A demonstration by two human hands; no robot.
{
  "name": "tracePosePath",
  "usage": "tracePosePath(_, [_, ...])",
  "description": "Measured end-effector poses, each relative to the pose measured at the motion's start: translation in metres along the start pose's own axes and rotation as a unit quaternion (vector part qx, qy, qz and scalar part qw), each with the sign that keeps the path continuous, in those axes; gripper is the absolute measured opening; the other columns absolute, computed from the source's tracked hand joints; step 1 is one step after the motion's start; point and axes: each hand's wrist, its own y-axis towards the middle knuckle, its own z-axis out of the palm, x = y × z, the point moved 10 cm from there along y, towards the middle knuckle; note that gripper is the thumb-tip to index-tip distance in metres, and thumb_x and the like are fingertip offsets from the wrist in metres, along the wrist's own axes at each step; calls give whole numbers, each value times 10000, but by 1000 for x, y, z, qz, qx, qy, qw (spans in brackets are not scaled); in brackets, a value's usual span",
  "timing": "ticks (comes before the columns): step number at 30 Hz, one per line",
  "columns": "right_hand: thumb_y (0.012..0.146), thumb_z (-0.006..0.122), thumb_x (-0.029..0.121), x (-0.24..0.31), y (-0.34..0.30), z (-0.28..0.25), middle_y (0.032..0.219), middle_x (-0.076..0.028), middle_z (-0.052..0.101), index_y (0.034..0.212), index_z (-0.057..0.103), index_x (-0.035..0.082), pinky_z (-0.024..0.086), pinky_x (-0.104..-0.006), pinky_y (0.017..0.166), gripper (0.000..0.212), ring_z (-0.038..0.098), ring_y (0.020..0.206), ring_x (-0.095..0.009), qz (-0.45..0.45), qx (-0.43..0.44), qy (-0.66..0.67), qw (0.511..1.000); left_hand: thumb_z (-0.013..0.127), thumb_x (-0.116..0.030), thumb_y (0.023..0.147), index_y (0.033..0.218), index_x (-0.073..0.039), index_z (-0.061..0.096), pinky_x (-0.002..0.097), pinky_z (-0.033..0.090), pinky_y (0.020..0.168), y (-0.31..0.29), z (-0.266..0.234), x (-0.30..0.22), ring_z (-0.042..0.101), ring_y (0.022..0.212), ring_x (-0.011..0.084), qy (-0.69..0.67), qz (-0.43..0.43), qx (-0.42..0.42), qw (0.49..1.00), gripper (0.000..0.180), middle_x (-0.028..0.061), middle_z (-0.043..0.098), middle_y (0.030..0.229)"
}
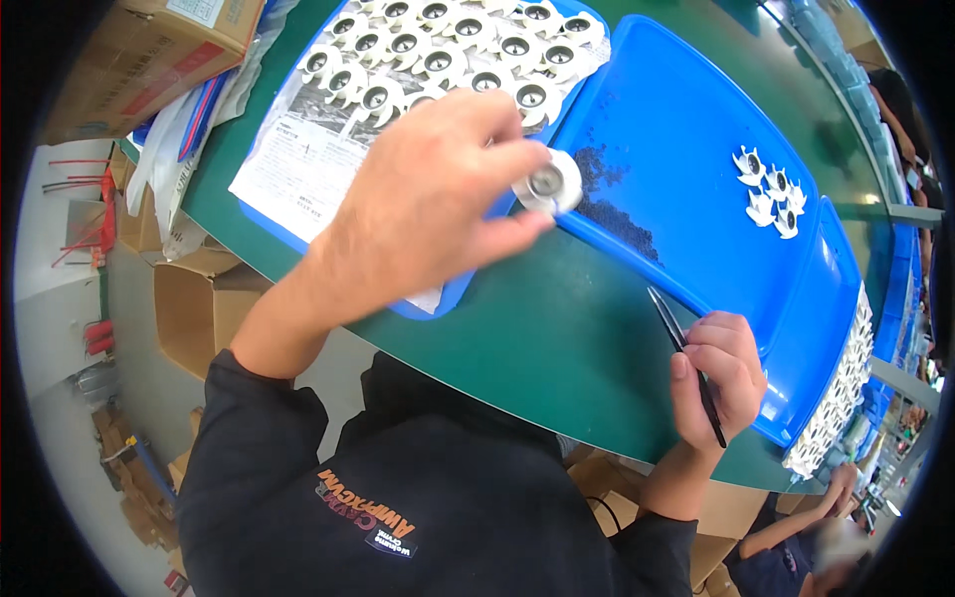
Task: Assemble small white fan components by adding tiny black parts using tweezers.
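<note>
My left hand (418, 199) pinches a small white impeller (546, 182) with a dark round centre between thumb and fingers, over the near left edge of a blue tray (686, 119). It is slightly blurred. Black tweezers (668, 318) are gripped in my right hand (724, 376), their tips pointing up and left near that tray's front rim. Tiny black pieces (612, 214) lie scattered along the tray's left side. Several white finned impellers (772, 191) sit clustered at its right end.
A paper-lined blue tray at the left carries rows of white impellers (438, 62) on printed paper (298, 179). Another blue tray (821, 308) and more white parts (831, 398) are at the right. Cardboard boxes (149, 60) stand left; a co-worker's hand (844, 488) shows lower right.
</note>
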Motion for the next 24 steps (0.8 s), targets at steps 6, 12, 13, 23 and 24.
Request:
tracePosePath(6, [736,813,-74,0,3,8,855,-133,704,906,679,8,543,-380,698,232,658,752,-297,0,24,-5,1000,902,-198,798,1113,-64,787,394,548,836,-3,-1,29,647,947,286,44,-31,-6,999,362,93,629,1008])
tracePosePath(12, [713,815,-92,-7,5,12,852,-131,700,891,685,8,528,-381,679,242,652,743,-298,13,31,-12,999,930,-207,780,1125,-65,789,399,549,853,-3,0,40,647,969,286,16,-39,4,999,399,102,637,1027])
tracePosePath(13, [714,814,-94,-6,4,13,851,-132,699,891,684,6,526,-382,677,242,651,742,-299,9,33,-14,999,930,-207,780,1125,-65,789,399,549,853,-5,-4,43,647,969,286,20,-38,2,999,399,102,637,1027])
tracePosePath(23, [723,807,-88,-9,4,9,855,-136,701,890,669,2,527,-392,697,234,650,755,-308,24,34,-27,999,916,-210,792,1150,-75,760,440,508,964,-9,-6,58,626,1082,319,29,20,28,999,413,101,656,1157])
tracePosePath(24, [727,807,-88,-9,3,8,855,-135,700,894,669,2,527,-391,698,234,651,756,-307,28,37,-35,998,916,-216,792,1155,-72,759,438,504,970,-10,-5,58,622,1087,317,37,17,30,999,421,97,653,1158])
